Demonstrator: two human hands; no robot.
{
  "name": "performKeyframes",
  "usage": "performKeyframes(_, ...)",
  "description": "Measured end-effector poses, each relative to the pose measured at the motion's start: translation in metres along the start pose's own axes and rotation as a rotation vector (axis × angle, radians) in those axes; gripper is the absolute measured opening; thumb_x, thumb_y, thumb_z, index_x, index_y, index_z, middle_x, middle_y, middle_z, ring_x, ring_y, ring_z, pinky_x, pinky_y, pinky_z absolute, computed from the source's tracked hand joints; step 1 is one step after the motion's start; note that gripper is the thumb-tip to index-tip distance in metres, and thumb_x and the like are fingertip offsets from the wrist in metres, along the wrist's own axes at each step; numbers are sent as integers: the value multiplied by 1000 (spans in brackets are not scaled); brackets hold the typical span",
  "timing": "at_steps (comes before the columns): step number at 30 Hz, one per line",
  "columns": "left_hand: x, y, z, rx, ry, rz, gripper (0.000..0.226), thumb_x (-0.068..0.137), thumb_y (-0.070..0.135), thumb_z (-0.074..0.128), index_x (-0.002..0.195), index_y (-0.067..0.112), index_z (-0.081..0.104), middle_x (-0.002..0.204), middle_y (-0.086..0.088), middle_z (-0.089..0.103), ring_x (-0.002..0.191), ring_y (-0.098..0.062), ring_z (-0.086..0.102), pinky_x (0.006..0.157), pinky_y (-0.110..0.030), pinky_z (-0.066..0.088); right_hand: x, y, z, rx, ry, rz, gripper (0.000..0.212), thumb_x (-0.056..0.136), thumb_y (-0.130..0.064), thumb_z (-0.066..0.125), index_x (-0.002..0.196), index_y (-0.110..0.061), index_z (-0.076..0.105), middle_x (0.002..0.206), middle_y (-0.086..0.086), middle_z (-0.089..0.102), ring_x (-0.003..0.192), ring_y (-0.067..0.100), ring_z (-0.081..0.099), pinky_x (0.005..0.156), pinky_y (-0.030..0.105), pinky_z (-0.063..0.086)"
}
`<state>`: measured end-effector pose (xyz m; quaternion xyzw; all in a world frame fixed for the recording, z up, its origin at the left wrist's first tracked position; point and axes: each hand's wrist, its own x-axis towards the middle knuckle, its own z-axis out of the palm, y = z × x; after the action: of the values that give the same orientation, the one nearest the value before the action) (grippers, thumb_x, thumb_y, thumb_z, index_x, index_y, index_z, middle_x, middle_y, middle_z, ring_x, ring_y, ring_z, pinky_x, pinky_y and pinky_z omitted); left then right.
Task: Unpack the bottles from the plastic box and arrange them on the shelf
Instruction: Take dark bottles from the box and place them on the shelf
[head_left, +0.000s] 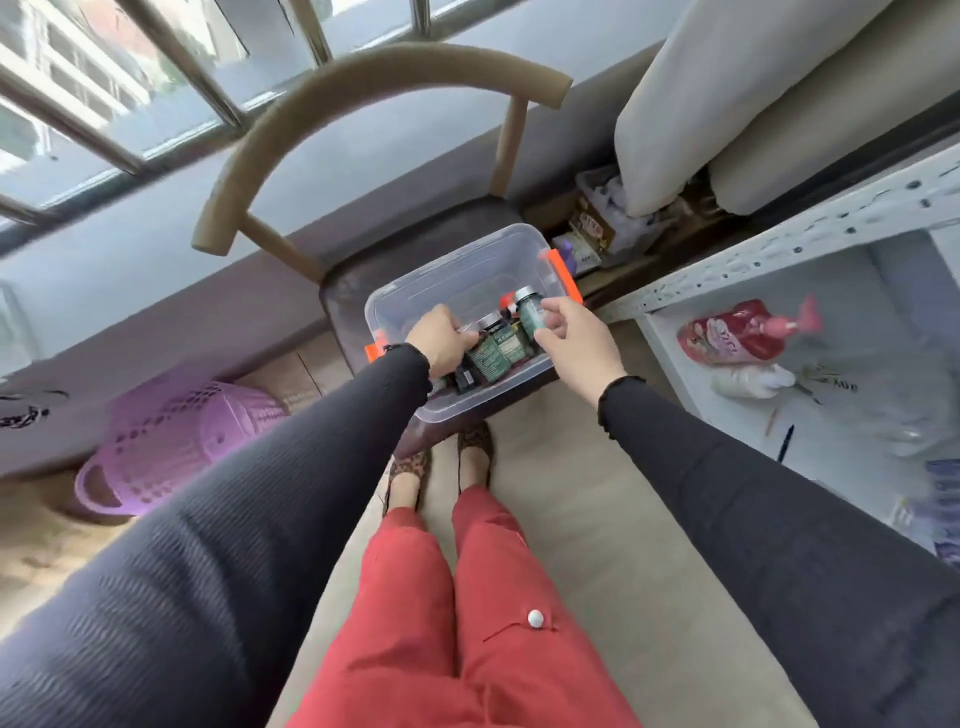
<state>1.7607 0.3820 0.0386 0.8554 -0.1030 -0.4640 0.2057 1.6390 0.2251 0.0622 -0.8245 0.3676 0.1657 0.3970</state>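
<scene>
— What's nearest?

— Bare floor (571, 467) before the chair (363, 280), open between the purple basket (171, 441) at left and the white shelf (779, 239) at right.

— And the hands?

— The left hand (441, 340) reaches inside the plastic box (457, 260), its grip closed around a dark green bottle (491, 353). The right hand (576, 332) pinches a second green bottle (531, 312) upright, level with the box's right rim.

— Farther?

— The box sits on the chair seat, filling most of it; more bottles stand inside.

Barred window (130, 104), wooden chair (363, 104), beige floor (561, 467), daylight
</scene>
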Motion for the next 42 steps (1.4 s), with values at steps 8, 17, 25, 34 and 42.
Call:
performKeyframes(8, -15, -36, -39, 33, -40, 128, 34, 96, 27, 62, 125, 12, 54, 105, -3, 61, 90, -22, 59, 79, -36, 50, 51, -8, 49, -357, -171, 24, 66, 88, -40, 72, 143, -11, 49, 140, 12, 57, 126, 32, 57, 102, 41, 47)
performKeyframes(17, -44, -39, -60, -189, -40, 222, 25, 92, 35, 65, 109, 17, 59, 99, 2, 62, 87, -15, 58, 81, -31, 49, 31, -8, 54, -97, 17, 52, 76, 78, -39, 81, 140, -10, 49, 132, 12, 59, 121, 29, 57, 101, 41, 48)
performKeyframes(25, -120, 99, -44, -495, -326, 459, 26, 101, 31, 57, 115, 10, 53, 104, -6, 63, 95, -18, 63, 93, -37, 49, -112, 4, -75, 505, 350, 45, 54, 80, -26, 79, 125, -17, 50, 115, 2, 62, 103, 17, 62, 85, 30, 47)
performKeyframes(34, -281, 285, 120, -494, -646, 701, 36, 92, 35, 68, 117, 11, 58, 101, -8, 65, 84, -18, 63, 76, -32, 47, -338, 135, -202, 792, 815, 28, 51, 82, -26, 81, 124, -18, 54, 106, 0, 68, 87, 7, 64, 77, 25, 52)
performKeyframes(42, -440, 381, 359, -513, -937, 753, 28, 103, 34, 48, 119, 13, 57, 108, -13, 64, 95, -26, 65, 82, -43, 56, -549, 316, -263, 919, 1022, 64, 33, 92, -32, 71, 118, -21, 54, 102, 0, 66, 87, 9, 64, 84, 39, 57)
